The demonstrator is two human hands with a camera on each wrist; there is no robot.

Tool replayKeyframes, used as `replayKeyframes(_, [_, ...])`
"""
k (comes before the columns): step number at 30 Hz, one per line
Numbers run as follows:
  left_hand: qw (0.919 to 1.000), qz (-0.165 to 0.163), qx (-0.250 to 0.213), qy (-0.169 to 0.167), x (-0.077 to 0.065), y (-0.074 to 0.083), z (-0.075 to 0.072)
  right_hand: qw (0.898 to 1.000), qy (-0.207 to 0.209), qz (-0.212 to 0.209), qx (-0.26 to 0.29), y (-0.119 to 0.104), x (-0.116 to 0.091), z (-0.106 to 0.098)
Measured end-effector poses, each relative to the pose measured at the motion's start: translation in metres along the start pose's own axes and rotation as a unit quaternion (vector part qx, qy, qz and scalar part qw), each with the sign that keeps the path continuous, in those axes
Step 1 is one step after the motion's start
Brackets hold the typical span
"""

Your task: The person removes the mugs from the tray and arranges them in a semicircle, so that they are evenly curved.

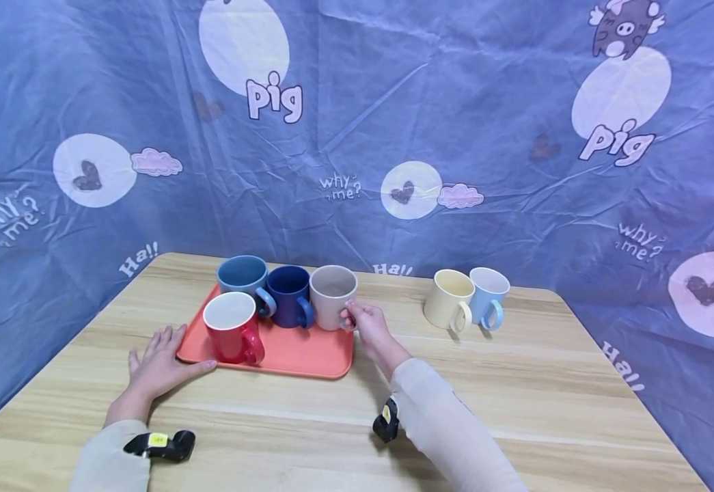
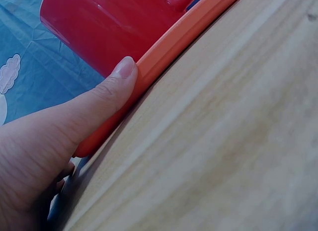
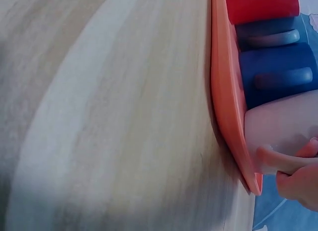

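Note:
My right hand [image 1: 370, 329] pinches the handle of a grey-beige mug [image 1: 332, 301], which stands at the right end of an orange tray [image 1: 307, 359]. Beside that mug are a navy mug [image 1: 289, 301] and a teal-blue mug [image 1: 241, 275] in the back row. A red mug [image 1: 226, 335] with a white inside stands at the tray's front left. My left hand [image 1: 156, 365] lies spread at the tray's front left corner. Its thumb [image 2: 107, 89] touches the orange rim in the left wrist view. In the right wrist view, fingers [image 3: 300, 184] hold the handle of the grey-beige mug [image 3: 278, 126].
A cream mug [image 1: 445, 301] and a light blue mug [image 1: 488, 297] stand close together on the wooden table [image 1: 486, 383], right of the tray. A blue patterned cloth [image 1: 357, 123] hangs behind the table.

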State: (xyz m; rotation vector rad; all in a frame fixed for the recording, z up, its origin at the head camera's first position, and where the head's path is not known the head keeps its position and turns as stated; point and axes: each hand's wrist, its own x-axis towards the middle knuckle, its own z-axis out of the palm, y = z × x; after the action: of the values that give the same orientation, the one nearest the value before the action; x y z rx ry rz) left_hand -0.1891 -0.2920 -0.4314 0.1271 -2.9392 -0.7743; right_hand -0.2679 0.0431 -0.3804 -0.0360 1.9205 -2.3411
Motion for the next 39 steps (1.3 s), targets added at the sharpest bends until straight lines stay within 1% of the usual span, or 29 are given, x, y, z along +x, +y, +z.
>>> replayKeyframes(4, [1.0, 0.0, 0.0, 0.0, -0.001, -0.001, 0.001, 1.0, 0.001, -0.002, 0.002, 0.002, -0.001, -0.001])
replayKeyframes(8, [1.0, 0.0, 0.001, 0.0, -0.001, -0.001, 0.001, 1.0, -0.007, -0.008, -0.001, 0.003, -0.002, -0.002])
replayKeyframes(12, [1.0, 0.001, 0.0, 0.001, -0.002, -0.001, 0.001, 1.0, -0.008, -0.008, 0.015, -0.003, -0.008, 0.0])
replayKeyframes(19, [1.0, 0.005, -0.001, -0.001, -0.001, 0.0, 0.0, 1.0, 0.0, -0.016, 0.022, -0.016, -0.014, -0.002])
replayKeyframes(27, [1.0, 0.005, -0.004, -0.003, 0.0, 0.001, -0.001, 0.999, 0.009, -0.037, 0.015, -0.028, -0.017, -0.013])
replayKeyframes(31, [1.0, 0.005, -0.001, -0.004, 0.0, -0.001, -0.001, 0.999, 0.013, -0.043, 0.013, -0.033, -0.021, -0.018])
replayKeyframes(36, [1.0, 0.004, 0.003, -0.005, 0.001, -0.003, 0.0, 0.999, 0.012, -0.047, 0.021, -0.04, -0.023, -0.028])
replayKeyframes(39, [1.0, 0.004, 0.003, -0.008, 0.001, -0.003, 0.001, 0.998, 0.018, -0.052, 0.028, -0.045, -0.025, -0.036])
